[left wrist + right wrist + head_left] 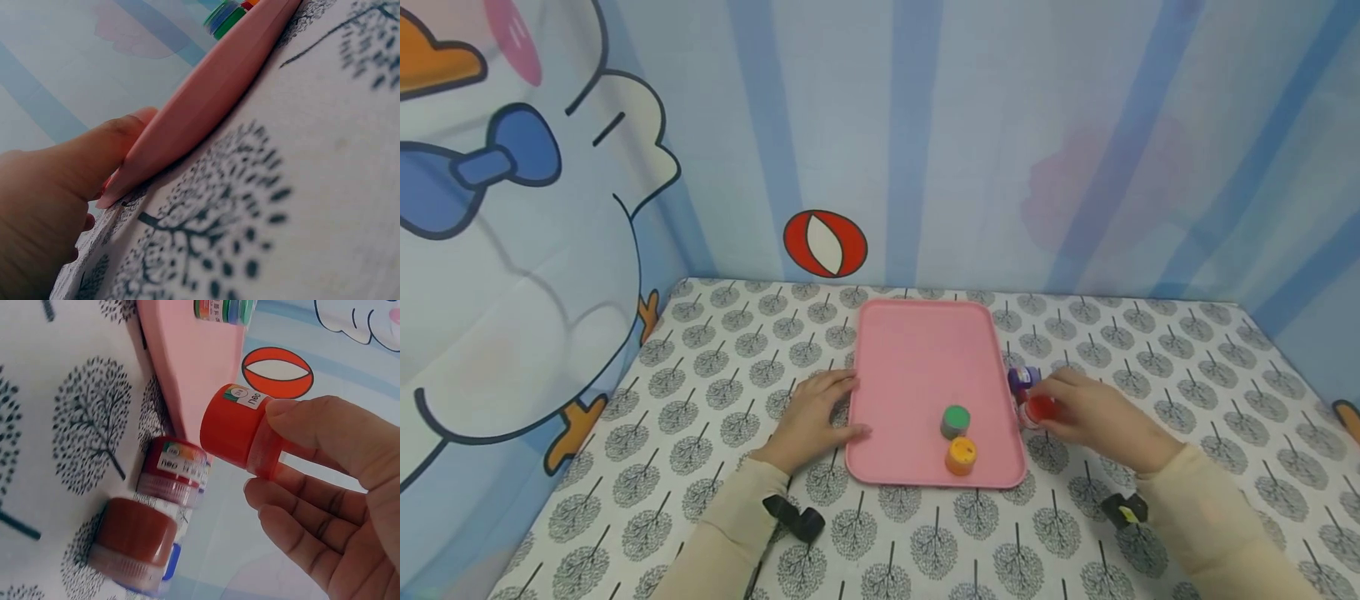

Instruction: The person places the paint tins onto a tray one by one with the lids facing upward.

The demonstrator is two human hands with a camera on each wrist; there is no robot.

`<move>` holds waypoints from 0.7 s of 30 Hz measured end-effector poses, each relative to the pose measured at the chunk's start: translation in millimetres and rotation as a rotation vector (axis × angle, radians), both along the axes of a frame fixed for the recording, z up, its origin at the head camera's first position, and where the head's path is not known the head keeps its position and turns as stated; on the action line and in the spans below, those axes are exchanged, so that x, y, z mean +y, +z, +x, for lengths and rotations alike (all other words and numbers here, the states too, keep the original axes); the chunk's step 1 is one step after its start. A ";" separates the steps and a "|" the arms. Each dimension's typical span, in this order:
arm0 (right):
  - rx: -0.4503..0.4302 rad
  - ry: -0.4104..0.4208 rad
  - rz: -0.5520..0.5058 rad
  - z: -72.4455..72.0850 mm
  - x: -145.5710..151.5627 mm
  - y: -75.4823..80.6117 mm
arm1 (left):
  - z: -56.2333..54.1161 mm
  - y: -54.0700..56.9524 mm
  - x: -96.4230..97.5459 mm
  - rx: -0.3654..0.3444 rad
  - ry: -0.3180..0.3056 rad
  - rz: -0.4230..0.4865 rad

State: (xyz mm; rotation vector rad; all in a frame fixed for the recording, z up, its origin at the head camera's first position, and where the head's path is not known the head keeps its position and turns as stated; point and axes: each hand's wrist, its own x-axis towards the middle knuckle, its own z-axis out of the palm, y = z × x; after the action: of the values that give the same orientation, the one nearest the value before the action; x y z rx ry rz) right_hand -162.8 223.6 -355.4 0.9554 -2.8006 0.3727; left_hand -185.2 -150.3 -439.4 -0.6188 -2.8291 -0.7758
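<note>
- Covering both forearms, cream sleeves (1195,508) lie nearest, over the tree-print tablecloth (917,521).
- An orange jar (961,457) stands upright in the near right part of the pink tray (910,367), with a green jar (956,422) just behind it, also upright; resting on flat ends likely makes them steady.
- The left hand (812,417) rests at the tray's left rim, fingers loosely spread and thumb over the edge; it has no jar, and its touch probably stops the tray from sliding.
- The right hand (1090,412) pinches a red jar (231,428) between thumb and forefinger, the other fingers loosely bent. Taking it by one end leaves the opposite end free.
- That jar is just beside the tray's right rim, seemingly raised off the cloth. Its solid red end seems to point down and trayward, the clearer ridged end up toward the palm; the long axis of its squat body is tilted.
- A dark red jar (172,465) and a brown jar (134,534) lie near it, apparently on their sides.
- A purple jar (1019,379) lies slightly farther off, beside the rim.
- Farthest hangs a striped wall cloth (970,167), printed with a cartoon bird (542,308) and a red ball (852,242).
</note>
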 end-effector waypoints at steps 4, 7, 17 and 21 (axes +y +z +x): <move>-0.026 0.005 0.011 -4.4 -8.3 1.7 | -0.1 0.3 -0.4 -0.002 0.000 0.001; -0.043 0.010 0.018 -7.3 -13.5 3.6 | 0.4 0.5 0.1 -0.004 -0.003 0.006; -0.076 0.032 0.016 -15.7 -22.3 9.1 | 1.0 0.3 0.9 -0.017 0.004 0.004; -0.122 0.010 0.033 -18.5 -26.9 9.0 | 1.7 2.0 0.5 -0.027 0.007 -0.001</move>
State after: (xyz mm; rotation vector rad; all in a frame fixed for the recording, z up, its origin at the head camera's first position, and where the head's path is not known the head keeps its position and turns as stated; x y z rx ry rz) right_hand -181.3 196.7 -346.4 0.9857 -2.9206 0.4007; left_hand -183.5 -149.8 -437.4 -0.6034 -2.8546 -0.7877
